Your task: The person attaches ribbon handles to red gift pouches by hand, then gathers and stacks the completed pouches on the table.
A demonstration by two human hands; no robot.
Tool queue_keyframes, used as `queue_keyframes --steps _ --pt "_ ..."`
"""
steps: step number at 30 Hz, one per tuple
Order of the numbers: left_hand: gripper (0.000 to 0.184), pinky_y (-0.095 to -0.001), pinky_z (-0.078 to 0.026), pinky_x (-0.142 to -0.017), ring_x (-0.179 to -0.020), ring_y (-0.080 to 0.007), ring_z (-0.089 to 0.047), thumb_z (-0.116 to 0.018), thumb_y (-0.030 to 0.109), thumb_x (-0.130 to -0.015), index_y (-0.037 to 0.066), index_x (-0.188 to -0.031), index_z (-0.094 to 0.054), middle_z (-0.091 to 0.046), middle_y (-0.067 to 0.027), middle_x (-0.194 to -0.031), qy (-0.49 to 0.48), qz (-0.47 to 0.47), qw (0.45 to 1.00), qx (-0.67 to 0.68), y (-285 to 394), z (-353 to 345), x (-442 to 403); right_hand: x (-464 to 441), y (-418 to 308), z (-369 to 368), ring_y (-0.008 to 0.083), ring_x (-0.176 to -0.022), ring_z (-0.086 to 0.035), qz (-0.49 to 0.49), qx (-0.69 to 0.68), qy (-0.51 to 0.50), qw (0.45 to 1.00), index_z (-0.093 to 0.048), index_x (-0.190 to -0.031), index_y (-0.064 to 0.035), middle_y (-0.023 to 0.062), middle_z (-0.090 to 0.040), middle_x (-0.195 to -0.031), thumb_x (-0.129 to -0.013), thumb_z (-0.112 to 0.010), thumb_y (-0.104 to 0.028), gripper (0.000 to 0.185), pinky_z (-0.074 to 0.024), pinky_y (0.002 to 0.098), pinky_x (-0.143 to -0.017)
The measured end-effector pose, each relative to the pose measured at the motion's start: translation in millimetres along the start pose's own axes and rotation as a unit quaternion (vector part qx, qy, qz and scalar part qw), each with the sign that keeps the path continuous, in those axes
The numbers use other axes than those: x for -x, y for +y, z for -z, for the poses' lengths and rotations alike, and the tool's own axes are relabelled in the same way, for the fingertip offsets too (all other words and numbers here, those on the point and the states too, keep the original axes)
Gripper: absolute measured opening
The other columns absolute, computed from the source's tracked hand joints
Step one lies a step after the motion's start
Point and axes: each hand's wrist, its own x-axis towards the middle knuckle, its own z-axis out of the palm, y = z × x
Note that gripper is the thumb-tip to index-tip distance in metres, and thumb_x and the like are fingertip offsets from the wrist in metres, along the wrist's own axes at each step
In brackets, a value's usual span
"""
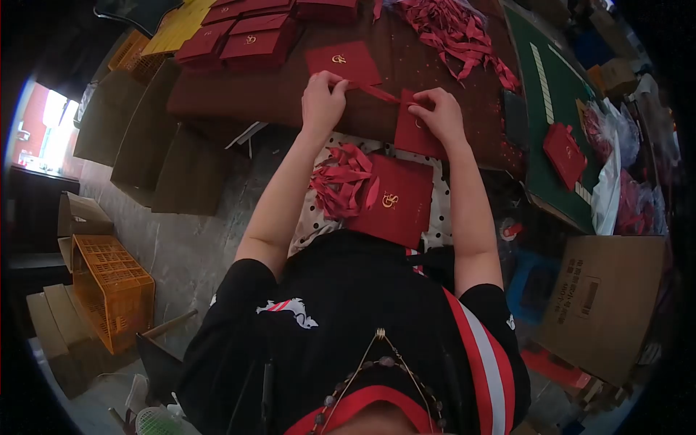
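Observation:
My left hand point(322, 105) is closed in a pinch on one end of a red ribbon point(375, 93) above the table edge. The ribbon runs across to a small red paper bag point(415, 138) with a gold mark. My right hand point(439, 116) pinches the upper part of this bag, its thumb and fingers partly covering the mark. Just beyond my left hand, a flat red bag point(344, 59) lies on the brown tablecloth. On my lap are a heap of red ribbons point(344, 181) and a larger red bag or folder point(402, 196) with a gold logo.
Stacked red bags point(254, 40) are at the back left of the table, with more red ribbons point(453, 32) at the back right. A green board point(533, 123) stands on the right, bearing a red bag point(565, 154). Cardboard boxes point(167, 141) and an orange crate point(116, 290) are left.

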Motion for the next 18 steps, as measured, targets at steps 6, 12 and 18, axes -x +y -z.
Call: queue_keyframes --steps 6,12,18 --pt "0.047 -0.0467 -0.049 -0.082 -0.096 -0.0399 -0.056 -0.076 0.034 -0.083 0.013 -0.123 -0.064 -0.058 -0.0206 -0.112 -0.073 -0.187 0.976 -0.081 55 -15 60 2 -3 8 0.0302 -0.102 -0.063 0.064 0.027 -0.007 0.998 -0.074 -0.103 -0.0084 0.0082 -0.068 -0.107 -0.076 -0.081 -0.025 0.033 -0.05 0.0402 -0.092" --pt "0.049 -0.0438 -0.051 -0.086 -0.099 -0.0366 -0.056 -0.077 0.046 -0.079 0.018 -0.118 -0.072 -0.058 -0.0191 -0.113 -0.175 -0.179 0.956 -0.154 39 -43 54 18 18 78 0.0274 -0.094 -0.064 0.129 -0.017 0.085 0.988 -0.071 -0.106 -0.0064 0.0077 -0.068 -0.106 -0.085 -0.07 -0.01 0.022 -0.0505 0.0368 -0.085" --pt "0.044 -0.043 -0.052 -0.084 -0.101 -0.0356 -0.057 -0.074 0.044 -0.082 0.02 -0.119 -0.071 -0.059 -0.0169 -0.111 -0.185 -0.176 0.948 -0.191 38 -45 33 50 17 105 0.0266 -0.097 -0.062 0.267 0.131 -0.021 0.954 -0.072 -0.102 -0.0108 0.0041 -0.067 -0.099 -0.08 -0.066 0.0 0.025 -0.0519 0.0385 -0.085"
